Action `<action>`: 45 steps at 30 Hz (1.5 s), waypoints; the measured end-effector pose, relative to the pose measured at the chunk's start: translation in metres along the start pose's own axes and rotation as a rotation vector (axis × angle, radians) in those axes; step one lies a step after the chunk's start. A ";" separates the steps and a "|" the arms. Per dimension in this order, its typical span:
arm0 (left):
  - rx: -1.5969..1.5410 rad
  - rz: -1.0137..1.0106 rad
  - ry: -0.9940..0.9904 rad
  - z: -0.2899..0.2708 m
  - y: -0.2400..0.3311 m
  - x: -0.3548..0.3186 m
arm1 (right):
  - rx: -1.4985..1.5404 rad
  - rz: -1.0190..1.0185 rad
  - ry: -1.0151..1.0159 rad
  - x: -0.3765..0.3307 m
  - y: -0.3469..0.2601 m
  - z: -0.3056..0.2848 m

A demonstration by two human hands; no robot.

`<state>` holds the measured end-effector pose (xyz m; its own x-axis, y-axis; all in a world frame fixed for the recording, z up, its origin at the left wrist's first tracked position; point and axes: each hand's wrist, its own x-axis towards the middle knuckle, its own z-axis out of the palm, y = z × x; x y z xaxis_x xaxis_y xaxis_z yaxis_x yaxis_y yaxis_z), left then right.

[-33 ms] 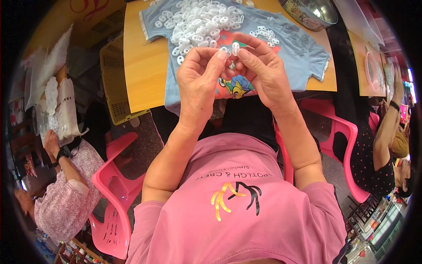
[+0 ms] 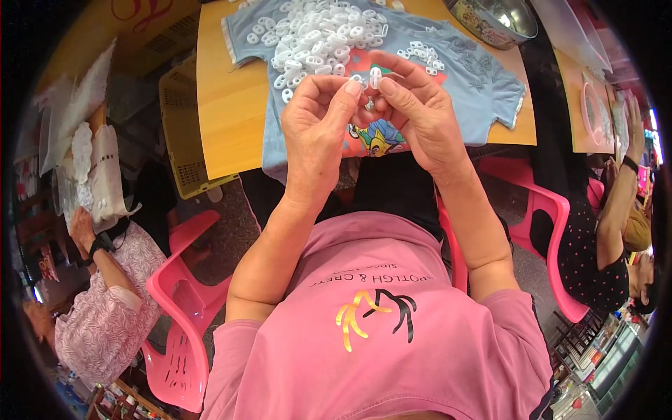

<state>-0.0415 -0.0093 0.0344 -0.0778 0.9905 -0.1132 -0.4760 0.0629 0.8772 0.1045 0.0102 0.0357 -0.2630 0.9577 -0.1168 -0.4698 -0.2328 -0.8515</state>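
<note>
Our right hand (image 2: 423,115) pinches a white oval (image 2: 375,75), our left hand (image 2: 315,119) another white piece (image 2: 357,79) beside it; white heap (image 2: 315,38) beyond our fingertips (image 2: 388,86)!

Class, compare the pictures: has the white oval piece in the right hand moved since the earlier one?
No: the white oval piece, in the right hand, shows no visible shift any way against the large heap of white pieces.

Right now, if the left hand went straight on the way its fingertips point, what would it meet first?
Probably the white oval piece pinched in the right hand, just beyond the left hand in the picture, though depth is unclear from this single view.
</note>
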 end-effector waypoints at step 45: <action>0.025 0.103 -0.083 -0.004 -0.011 -0.004 | -0.311 -0.224 0.066 -0.008 -0.002 0.012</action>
<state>-0.0397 -0.0141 0.0231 -0.0522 0.9985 0.0160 -0.4471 -0.0377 0.8937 0.0971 0.0008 0.0442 -0.1230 0.9902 0.0655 -0.2288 0.0359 -0.9728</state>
